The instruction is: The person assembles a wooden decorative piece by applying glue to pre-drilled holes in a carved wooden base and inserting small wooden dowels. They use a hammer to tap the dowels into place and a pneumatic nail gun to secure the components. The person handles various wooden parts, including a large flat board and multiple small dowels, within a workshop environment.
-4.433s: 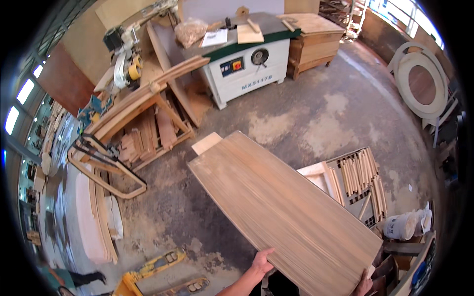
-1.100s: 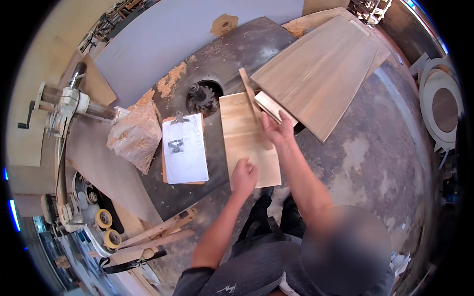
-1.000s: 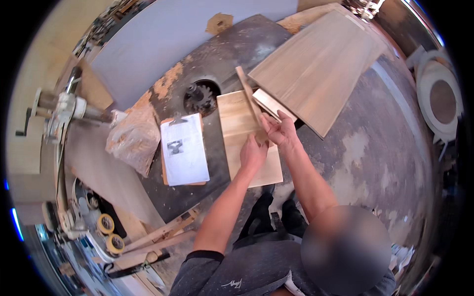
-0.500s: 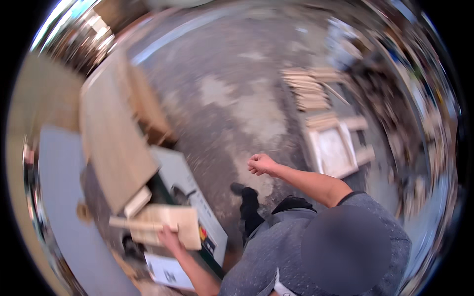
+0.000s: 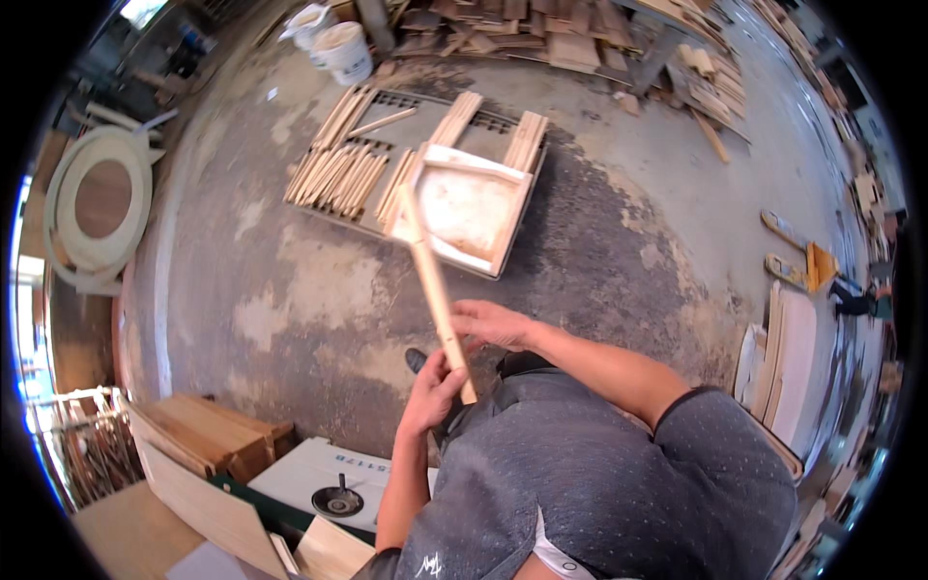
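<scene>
Both hands hold the strip (image 5: 435, 280) at its near end, left hand (image 5: 432, 385) wrapped round it, right hand (image 5: 495, 324) pinching the edge at 3 o'clock, its far tip aimed toward 12 over the pallet (image 5: 338, 208) stacked with similar slats, not yet laid down.

Pale tan wooden stick (image 5: 432, 280) is showing up light against the blotchy grey and beige concrete floor (image 5: 290, 290). The shirt (image 5: 590, 483) is looking dark grey with tiny dots, and 2 buckets (image 5: 333, 39) are looking white.
</scene>
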`<state>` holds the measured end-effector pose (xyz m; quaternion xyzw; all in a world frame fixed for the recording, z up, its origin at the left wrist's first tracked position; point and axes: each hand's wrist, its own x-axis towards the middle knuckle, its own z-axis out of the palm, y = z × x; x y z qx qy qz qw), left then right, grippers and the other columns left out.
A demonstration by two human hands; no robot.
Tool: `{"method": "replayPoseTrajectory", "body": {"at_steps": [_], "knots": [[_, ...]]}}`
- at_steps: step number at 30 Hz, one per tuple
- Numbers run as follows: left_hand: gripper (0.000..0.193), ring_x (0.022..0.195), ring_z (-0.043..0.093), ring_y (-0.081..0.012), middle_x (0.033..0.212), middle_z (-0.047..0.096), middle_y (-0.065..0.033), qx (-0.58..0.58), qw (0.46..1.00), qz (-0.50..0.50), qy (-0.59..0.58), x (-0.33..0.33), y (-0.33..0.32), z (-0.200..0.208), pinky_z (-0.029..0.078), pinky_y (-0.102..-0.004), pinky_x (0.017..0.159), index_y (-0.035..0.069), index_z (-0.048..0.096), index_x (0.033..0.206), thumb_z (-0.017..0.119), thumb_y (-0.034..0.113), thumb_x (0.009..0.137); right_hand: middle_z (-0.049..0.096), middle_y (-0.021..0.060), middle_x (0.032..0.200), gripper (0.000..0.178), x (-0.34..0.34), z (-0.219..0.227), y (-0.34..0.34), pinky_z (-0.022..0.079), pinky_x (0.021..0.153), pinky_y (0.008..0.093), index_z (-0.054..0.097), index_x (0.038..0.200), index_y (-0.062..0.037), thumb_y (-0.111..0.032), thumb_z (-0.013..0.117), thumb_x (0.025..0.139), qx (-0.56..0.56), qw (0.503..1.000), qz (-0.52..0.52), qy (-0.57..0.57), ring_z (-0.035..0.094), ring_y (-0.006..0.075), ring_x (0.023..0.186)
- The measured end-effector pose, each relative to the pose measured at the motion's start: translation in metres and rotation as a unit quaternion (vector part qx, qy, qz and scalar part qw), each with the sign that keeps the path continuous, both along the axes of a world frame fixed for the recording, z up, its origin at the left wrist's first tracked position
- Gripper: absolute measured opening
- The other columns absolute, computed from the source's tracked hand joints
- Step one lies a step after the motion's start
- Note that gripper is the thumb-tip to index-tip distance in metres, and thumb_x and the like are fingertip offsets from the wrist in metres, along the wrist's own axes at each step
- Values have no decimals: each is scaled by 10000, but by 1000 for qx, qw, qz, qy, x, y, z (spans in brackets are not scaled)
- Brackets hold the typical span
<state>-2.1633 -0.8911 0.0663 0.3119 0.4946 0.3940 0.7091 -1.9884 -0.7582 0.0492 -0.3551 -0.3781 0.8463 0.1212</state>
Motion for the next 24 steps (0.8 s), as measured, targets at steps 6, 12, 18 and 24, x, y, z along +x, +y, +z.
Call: {"method": "replayPoseTrajectory", "body": {"at_steps": [6, 12, 18, 24], "knots": [[463, 1019, 574, -127, 1126, 616, -35, 19, 976, -203, 72, 117, 113, 18, 479, -297, 934, -3, 490, 1404, 595, 246, 1028, 689, 63, 1051, 334, 142, 11, 44, 572, 828, 352, 594, 1215, -38, -271, 672, 989, -4, 966, -255, -50, 670, 171, 960], [332, 733, 554, -94, 895, 621, -11, -52, 964, -259, 14, 188, 196, 3, 477, -246, 688, 0, 568, 1252, 579, 252, 1037, 669, 56, 1002, 342, 212, -14, 85, 568, 737, 325, 560, 1167, -56, -265, 733, 960, -13, 887, -455, -74, 656, 156, 846], [309, 680, 525, -119, 853, 608, -30, -147, 953, -175, -201, 216, 297, -22, 438, -247, 632, 17, 581, 1210, 582, 283, 1052, 638, 86, 1115, 366, 246, 2, 194, 590, 817, 372, 496, 1268, -33, -177, 679, 986, 8, 913, -408, 20, 666, 190, 958], [446, 667, 509, -152, 811, 557, -46, -199, 906, -109, -356, 246, 411, -37, 435, -275, 624, -4, 560, 1238, 572, 397, 1043, 636, 64, 1134, 405, 279, 0, 329, 591, 837, 372, 507, 1288, -40, -190, 707, 969, 21, 934, -355, -24, 666, 180, 1004]]}}
